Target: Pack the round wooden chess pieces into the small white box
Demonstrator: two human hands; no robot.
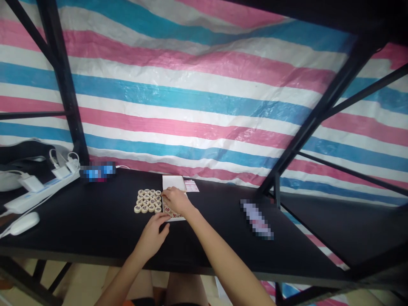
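Hands first, since they sit nearest you: your left hand (155, 235) rests on the black tabletop (95, 225) with its fingers loosely curled and gripping nothing, its fingertips at the near edge of the shallow white cardboard box (174, 182), probably to steady it. Your right hand (174, 199) lies over that box with its fingers bent and their tips at its left rim; whether they pinch a piece you cannot tell, because the hand covers it. Just left of the box, the round pale wooden game discs (147, 201) lie flat in tidy rows, marked faces up, likely so each can be read. Well apart on the left are a white mouse (24, 222) and a white power strip (35, 193). Behind everything hangs a pink, blue and white striped tarp (204, 106).
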